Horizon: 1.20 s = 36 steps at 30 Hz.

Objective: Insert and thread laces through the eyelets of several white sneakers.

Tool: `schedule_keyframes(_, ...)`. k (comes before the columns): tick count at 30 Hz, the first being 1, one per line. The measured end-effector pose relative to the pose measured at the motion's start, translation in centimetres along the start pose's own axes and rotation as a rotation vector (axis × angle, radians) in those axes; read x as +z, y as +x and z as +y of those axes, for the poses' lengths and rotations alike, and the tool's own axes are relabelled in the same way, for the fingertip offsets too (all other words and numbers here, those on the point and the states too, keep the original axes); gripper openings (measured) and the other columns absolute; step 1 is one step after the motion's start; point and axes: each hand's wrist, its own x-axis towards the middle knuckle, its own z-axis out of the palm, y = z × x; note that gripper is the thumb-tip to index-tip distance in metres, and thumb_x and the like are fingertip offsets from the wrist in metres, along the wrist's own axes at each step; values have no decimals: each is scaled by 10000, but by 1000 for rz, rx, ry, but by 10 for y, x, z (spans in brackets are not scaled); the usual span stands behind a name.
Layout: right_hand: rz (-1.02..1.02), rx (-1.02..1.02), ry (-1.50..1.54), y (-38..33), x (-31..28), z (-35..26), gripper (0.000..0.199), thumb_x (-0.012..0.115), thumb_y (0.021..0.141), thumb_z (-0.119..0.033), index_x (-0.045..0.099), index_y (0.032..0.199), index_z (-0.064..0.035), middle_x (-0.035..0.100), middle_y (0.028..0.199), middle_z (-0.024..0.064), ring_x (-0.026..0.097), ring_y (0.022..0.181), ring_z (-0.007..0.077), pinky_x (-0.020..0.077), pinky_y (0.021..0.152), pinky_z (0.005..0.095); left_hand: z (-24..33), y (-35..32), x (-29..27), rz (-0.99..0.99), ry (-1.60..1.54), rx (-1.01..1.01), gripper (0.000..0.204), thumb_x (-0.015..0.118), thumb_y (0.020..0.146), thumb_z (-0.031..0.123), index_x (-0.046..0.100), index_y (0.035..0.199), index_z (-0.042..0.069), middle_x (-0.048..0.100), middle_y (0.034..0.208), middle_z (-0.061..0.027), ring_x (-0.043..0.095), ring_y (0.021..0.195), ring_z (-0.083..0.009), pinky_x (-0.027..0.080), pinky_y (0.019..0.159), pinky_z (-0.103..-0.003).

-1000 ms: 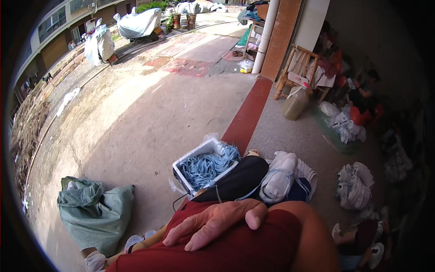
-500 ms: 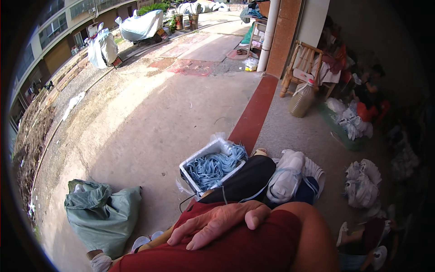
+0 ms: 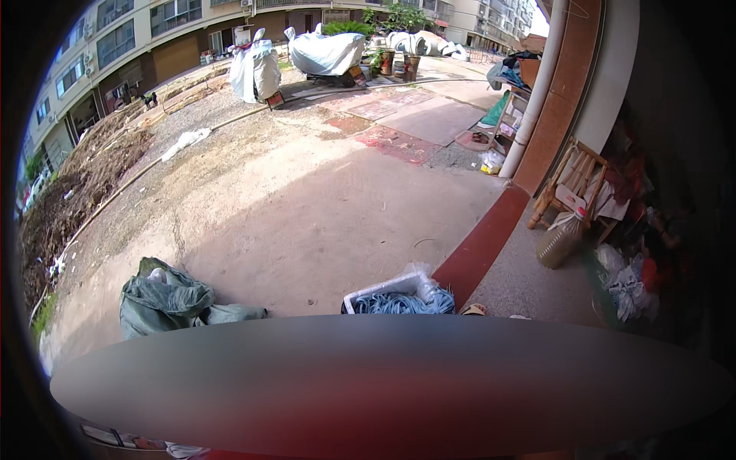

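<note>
Neither of my hands can be seen; a wide smeared patch of grey and dark red (image 3: 391,383) covers the lower part of the head view. Just above it shows the back part of a white foam box (image 3: 354,298) filled with light blue cords or strips (image 3: 406,302). A dull green woven sack (image 3: 165,303), its mouth crumpled and something pale inside, stands to the left, its lower part hidden. Whatever lies nearest to me is hidden behind the smear.
A bamboo chair (image 3: 580,178) and a large plastic bottle (image 3: 561,242) with a red cap stand at right, near white bundled cloth (image 3: 630,291). Beyond are a white pipe (image 3: 540,96) by a pillar, covered scooters (image 3: 326,54) and an earth bank (image 3: 84,184) at left.
The view has tilted upward and shifted left, so the surroundings sit lower and farther right. The hand that lay on dark red cloth and the white cloth bundle beside it are now hidden.
</note>
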Motion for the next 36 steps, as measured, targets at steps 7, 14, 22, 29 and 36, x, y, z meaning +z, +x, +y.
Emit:
schedule_keyframes(7, -19, 92, 61, 15, -5, -7, 690, 353, 882, -503, 447, 1255, 70, 349, 1318, 287, 359, 1198, 377, 221, 1011, 471, 36, -21, -29, 46, 156, -62, 104, 567, 769, 78, 600, 824, -4, 575, 788, -167, 592, 726, -289, 466, 614, -361)
schedule_keyframes(14, 54, 119, 74, 34, -20, -16, 634, 381, 894, -464, 466, 1235, 63, 392, 1290, 260, 408, 1155, 344, 269, 986, 443, 57, -28, -39, 76, 211, -56, 102, 565, 768, 70, 597, 826, -8, 578, 798, -168, 593, 739, -292, 468, 624, -365)
schedule_keyframes(22, 176, 71, 44, 13, -4, -7, 571, 413, 906, -420, 487, 1212, 56, 442, 1259, 230, 463, 1105, 306, 323, 957, 410, 61, -28, -40, 68, 188, -26, 100, 563, 766, 60, 594, 828, -12, 581, 808, -170, 595, 754, -294, 471, 635, -369)
schedule_keyframes(29, 264, 53, 50, 9, 3, -13, 515, 441, 918, -381, 506, 1192, 50, 485, 1231, 203, 512, 1062, 273, 370, 932, 382, 74, -28, -42, 83, 197, -20, 99, 561, 765, 52, 592, 830, -16, 583, 818, -172, 596, 767, -297, 473, 645, -373)
schedule_keyframes(36, 415, -7, 17, -12, 21, -8, 459, 469, 929, -343, 525, 1172, 43, 528, 1204, 176, 561, 1018, 239, 417, 906, 354, 77, -23, -37, 83, 144, 43, 99, 559, 764, 44, 590, 833, -20, 586, 827, -174, 597, 780, -299, 476, 655, -377)
